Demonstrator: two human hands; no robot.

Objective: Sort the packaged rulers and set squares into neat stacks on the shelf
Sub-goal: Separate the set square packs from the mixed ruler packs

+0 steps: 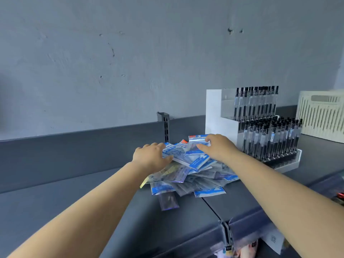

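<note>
**Q:** Condition of the stock?

**A:** The pile of packets point(188, 175) sits at centre frame on the grey shelf point(78, 198), loose and overlapping, no order to it. Clear sleeves with blue-and-white printed cards; a red corner shows on one near the top. One clear packet point(168, 201) has slid out at the lower edge of the heap, towards me.

**Q:** Your hands?

**A:** My left hand point(151, 156) lies on the left side of the heap, fingers point(158, 146) only slightly bent, touching the top packets. My right hand point(217, 147) is at the upper right of the heap, fingers and thumb curled onto a blue-topped packet point(198, 139) whose upper edge is lifted off the rest.

**Q:** Surroundings?

**A:** Right of the pile, close beside my right hand, a white tiered pen display point(219, 116) full of black-capped pens. A cream slatted crate point(322, 116) at the far right edge. A dark slotted upright point(164, 121) behind the pile, against the grey wall point(130, 53).
</note>
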